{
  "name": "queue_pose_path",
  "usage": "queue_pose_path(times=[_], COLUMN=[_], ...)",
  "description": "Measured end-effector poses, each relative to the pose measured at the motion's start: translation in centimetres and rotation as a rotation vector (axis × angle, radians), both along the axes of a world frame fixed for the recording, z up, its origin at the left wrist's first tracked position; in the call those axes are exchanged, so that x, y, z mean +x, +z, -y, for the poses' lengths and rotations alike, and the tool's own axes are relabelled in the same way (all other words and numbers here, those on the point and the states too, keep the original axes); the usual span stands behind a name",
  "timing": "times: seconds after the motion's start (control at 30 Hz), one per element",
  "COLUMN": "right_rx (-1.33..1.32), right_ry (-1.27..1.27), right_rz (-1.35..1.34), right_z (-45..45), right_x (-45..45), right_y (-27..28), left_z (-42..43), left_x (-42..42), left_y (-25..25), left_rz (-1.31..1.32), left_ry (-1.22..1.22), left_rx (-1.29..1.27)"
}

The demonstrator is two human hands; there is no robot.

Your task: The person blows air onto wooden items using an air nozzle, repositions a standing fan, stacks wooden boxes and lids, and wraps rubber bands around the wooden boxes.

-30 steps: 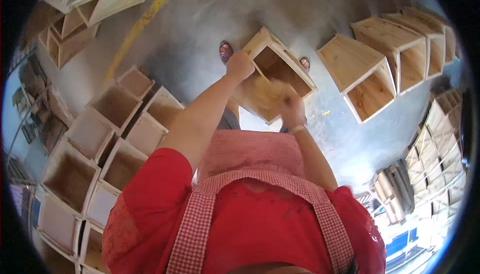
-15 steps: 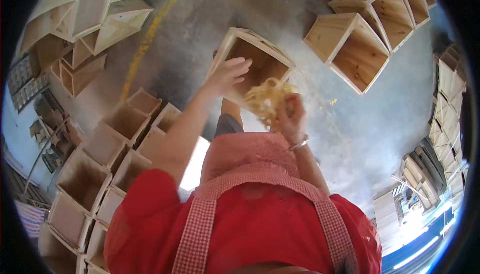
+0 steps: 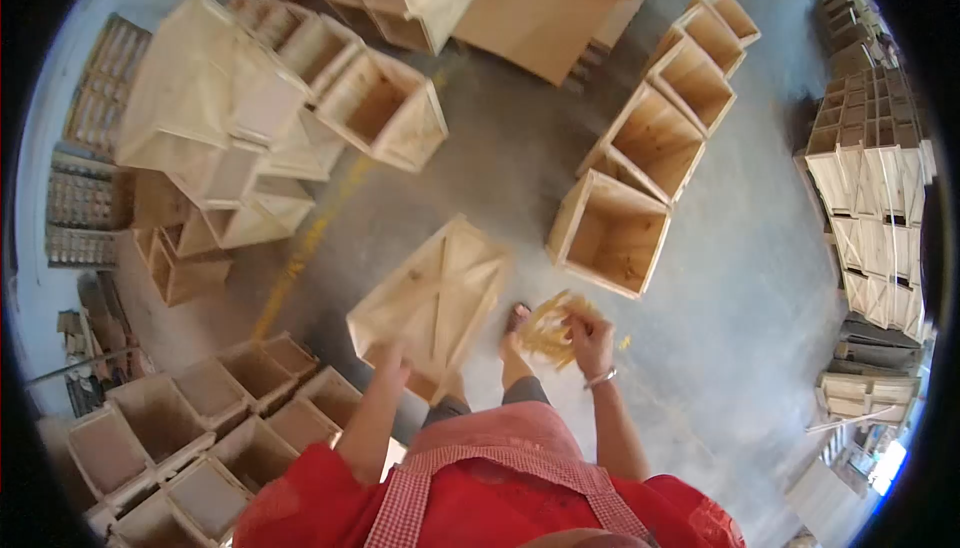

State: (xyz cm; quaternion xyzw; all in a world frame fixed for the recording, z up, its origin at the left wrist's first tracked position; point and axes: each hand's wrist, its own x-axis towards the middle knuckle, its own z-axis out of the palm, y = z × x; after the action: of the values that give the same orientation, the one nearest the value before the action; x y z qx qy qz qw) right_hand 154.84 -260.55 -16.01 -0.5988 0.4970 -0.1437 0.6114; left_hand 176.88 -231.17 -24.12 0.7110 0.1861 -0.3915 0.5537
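Note:
A pale wooden box with an X-shaped brace stands tilted on the floor just in front of my legs. My left hand grips its near lower edge, the fingers slightly blurred and partly hidden. In my right hand is a loose bundle of pale yellow curled strips, held to the right of the box and apart from it. What the strips are made of, I cannot make out.
A row of open wooden boxes runs ahead on the right. More boxes stand packed at the near left, and others are piled at the far left. A yellow line marks the concrete floor. Tall stacks line the right side.
The box has turned: its open top faced me before, and now its braced side shows. My left hand went from above the opening down to its edge. The view has tilted up.

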Motion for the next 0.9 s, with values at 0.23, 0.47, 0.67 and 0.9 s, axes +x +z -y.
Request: queue_pose_path(times=[0.23, 0.47, 0.67, 0.9], right_rx=[-0.722, -0.438, -0.673, -0.788], right_ry=[0.405, 0.237, 0.065, -0.091], right_rz=[-0.141, 0.234, 0.221, 0.068], right_z=[6.4, 3.4, 0.5, 2.3], right_x=[13.8, 12.8, 10.9, 13.3], right_y=[6.9, 21.8, 22.4, 23.2], left_z=[-6.7, -11.2, -12.1, -10.4], left_x=[2.6, 5.6, 10.1, 14.2], left_y=[29.0, 36.0, 36.3, 35.6], left_rz=[-0.075, 0.044, -0.023, 0.038], left_ry=[0.095, -0.074, -0.125, -0.099], left_rx=[-0.294, -0.517, -0.604, -0.596])
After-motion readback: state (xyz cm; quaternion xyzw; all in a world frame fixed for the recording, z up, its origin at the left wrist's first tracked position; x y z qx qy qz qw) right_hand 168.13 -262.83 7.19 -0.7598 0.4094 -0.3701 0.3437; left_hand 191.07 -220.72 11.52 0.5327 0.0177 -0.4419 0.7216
